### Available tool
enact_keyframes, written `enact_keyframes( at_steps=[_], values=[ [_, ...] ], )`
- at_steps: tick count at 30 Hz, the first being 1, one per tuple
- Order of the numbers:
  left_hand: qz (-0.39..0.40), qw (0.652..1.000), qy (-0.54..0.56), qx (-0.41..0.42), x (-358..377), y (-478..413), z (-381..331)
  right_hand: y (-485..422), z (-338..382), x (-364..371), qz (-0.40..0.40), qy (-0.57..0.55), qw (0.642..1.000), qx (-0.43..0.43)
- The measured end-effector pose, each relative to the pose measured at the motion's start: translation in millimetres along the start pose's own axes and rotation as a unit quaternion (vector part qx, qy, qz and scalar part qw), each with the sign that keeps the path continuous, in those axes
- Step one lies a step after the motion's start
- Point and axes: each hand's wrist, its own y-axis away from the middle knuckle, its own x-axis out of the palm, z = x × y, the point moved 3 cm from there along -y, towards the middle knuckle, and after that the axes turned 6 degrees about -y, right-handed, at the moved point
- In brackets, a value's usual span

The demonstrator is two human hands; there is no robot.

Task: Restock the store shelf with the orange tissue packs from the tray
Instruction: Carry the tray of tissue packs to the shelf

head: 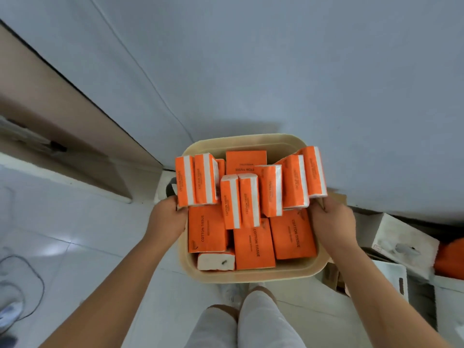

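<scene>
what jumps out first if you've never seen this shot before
The bright orange tissue packs piled in the beige tray at centre frame, some lying flat and others standing on edge. Next, the two bare hands gripping the tray's sides, left hand and right hand, holding it above a pale tiled floor.

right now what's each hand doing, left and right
Left hand: closed on the left rim of the tray.
Right hand: closed on the tray's right rim.
</scene>
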Motion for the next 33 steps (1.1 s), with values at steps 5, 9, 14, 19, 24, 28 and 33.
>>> enact_keyframes(
  at_steps=[5, 9, 14, 19, 24, 28, 33],
  values=[
    [-0.061, 0.997, 0.029, -0.046, -66.9, 51.5, 28.5, 23.5, 77.5, 11.1, 0.054, 0.035, 0.996, -0.07],
    [-0.122, 0.985, 0.077, -0.095, -112.1, 93.3, 64.1, 43.1, 138.1, 34.8, 0.093, 0.054, 0.983, -0.147],
    [-0.194, 0.962, 0.107, -0.162, -152.7, 154.3, 113.9, 78.5, 203.6, 77.5, 0.153, 0.09, 0.955, -0.237],
    [-0.27, 0.917, 0.147, -0.256, -169.5, 232.3, 165.2, 129.7, 251.9, 125.5, 0.22, 0.12, 0.904, -0.346],
    [-0.337, 0.833, 0.206, -0.387, -149.8, 331.1, 227.6, 214.9, 278.9, 184.7, 0.329, 0.142, 0.822, -0.443],
    [-0.378, 0.765, 0.252, -0.456, -126.3, 410.6, 262.3, 294.7, 275.2, 226.5, 0.412, 0.134, 0.75, -0.5],
    [-0.409, 0.694, 0.282, -0.521, -95.7, 512.5, 309.7, 409.1, 253.7, 268.9, 0.474, 0.169, 0.666, -0.55]
  ],
)
